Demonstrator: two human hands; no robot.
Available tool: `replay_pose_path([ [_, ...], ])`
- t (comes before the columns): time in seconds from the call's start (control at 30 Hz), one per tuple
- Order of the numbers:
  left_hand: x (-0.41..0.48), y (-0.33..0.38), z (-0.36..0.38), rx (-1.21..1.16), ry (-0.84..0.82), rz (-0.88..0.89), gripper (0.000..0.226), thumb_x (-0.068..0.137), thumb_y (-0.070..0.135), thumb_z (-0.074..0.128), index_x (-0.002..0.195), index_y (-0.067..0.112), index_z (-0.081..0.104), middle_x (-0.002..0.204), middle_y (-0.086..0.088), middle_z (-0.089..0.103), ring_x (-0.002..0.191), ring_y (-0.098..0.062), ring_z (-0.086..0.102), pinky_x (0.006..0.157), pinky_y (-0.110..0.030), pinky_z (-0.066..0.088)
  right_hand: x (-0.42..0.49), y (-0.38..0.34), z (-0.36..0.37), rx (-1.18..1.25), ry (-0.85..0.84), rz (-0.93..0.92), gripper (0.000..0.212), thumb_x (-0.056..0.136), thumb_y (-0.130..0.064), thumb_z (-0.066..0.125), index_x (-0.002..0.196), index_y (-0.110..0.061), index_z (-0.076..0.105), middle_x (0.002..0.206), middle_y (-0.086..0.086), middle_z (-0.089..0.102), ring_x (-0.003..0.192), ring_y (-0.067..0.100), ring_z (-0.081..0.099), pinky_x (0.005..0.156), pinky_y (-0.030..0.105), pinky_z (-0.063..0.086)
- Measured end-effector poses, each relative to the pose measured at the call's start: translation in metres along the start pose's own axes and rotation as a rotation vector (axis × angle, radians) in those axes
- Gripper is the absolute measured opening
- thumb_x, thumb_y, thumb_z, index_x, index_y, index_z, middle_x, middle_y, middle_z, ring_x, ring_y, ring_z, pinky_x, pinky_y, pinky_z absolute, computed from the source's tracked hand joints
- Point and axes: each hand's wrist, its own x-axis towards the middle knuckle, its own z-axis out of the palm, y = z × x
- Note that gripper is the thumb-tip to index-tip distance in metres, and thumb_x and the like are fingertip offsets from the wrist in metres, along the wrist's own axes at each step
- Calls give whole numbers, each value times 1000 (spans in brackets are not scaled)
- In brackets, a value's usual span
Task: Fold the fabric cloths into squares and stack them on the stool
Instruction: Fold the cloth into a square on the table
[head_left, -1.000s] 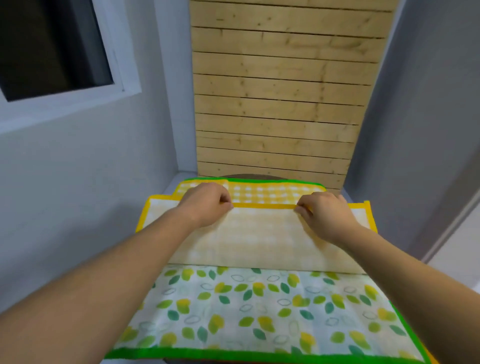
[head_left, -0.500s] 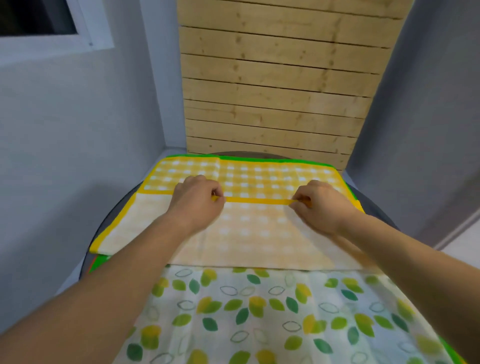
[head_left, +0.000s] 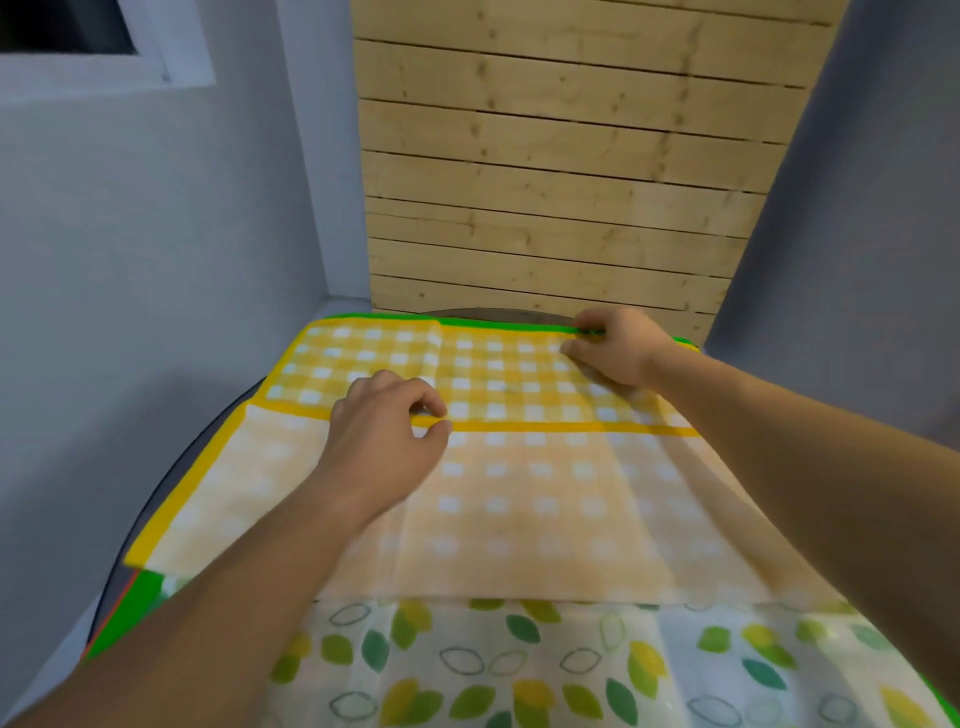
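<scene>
Over the stool (head_left: 111, 603), your left grip (head_left: 389, 431) pinches the yellow hem of the checked cloth (head_left: 519, 493); your right grip (head_left: 618, 348) pinches its far edge by the plank wall (head_left: 571, 182).

Bare all the way
Left arm (head_left: 234, 571) and right arm (head_left: 810, 467) are bare, left hand (head_left: 384, 431) and right hand (head_left: 618, 345) too

Checked cloth (head_left: 519, 395) atop leaf cloth (head_left: 519, 670)
</scene>
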Motion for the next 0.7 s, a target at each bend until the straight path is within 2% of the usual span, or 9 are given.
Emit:
replay_pose_path([
  [0.07, 1, -1, 1, -2, 7, 4, 7, 85, 34, 71, 89, 36, 66, 97, 16, 55, 104, -11, 48, 91, -28, 30, 7, -1, 1, -29, 18, -5, 34, 88, -45, 66, 114, -23, 65, 81, -4, 66, 50, 7, 49, 50, 21, 37],
  [0.13, 2, -2, 2, 4, 14, 9, 8, 85, 35, 72, 88, 37, 65, 96, 16, 54, 103, -10, 48, 91, -28, 30, 13, -1, 2, -16, 42, -13, 36, 85, -46, 70, 112, -23, 66, 79, -7, 63, 58, 9, 53, 52, 20, 36],
  [0.23, 2, -3, 3, 7, 18, 11, 8, 85, 35, 72, 87, 37, 64, 95, 17, 53, 102, -9, 48, 91, -28, 32, 20, -1, 4, -19, 46, -34, 42, 80, -49, 75, 113, -23, 67, 95, -3, 66, 81, 15, 60, 69, 24, 42],
  [0.3, 2, -3, 4, 10, 19, 15, 9, 85, 35, 72, 87, 38, 64, 94, 18, 53, 102, -9, 48, 91, -28, 31, 22, -1, 4, -7, 40, -37, 43, 77, -49, 78, 111, -24, 67, 94, -4, 64, 76, 10, 59, 70, 25, 41],
  [0.37, 2, -3, 3, 6, 19, 15, 9, 85, 35, 72, 87, 38, 63, 95, 18, 53, 102, -9, 48, 91, -28, 31, 24, 0, 4, 16, 53, -36, 37, 76, -46, 80, 104, -26, 68, 85, -6, 60, 69, 5, 55, 65, 24, 39],
  [0.47, 2, -2, 3, 2, 25, 15, 11, 84, 36, 72, 87, 39, 62, 95, 17, 54, 103, -9, 48, 92, -29, 33, 24, 1, 5, 85, 55, -29, 23, 81, -42, 77, 87, -21, 70, 74, -4, 65, 63, 10, 58, 61, 27, 46],
  [0.57, 2, -2, 3, -4, 34, 20, 14, 84, 36, 72, 90, 40, 61, 97, 17, 55, 105, -10, 49, 94, -29, 33, 23, 2, 4, 132, 62, -38, 20, 83, -41, 75, 83, -21, 73, 77, 0, 71, 70, 17, 62, 74, 35, 55],
  [0.7, 0, 1, 2, 45, 55, 68, 26, 84, 35, 73, 107, 32, 60, 103, 11, 54, 105, -15, 51, 94, -35, 39, 17, -3, -6, 137, 114, -82, 18, 83, -41, 73, 73, -27, 70, 74, -14, 66, 78, 13, 60, 90, 45, 52],
])
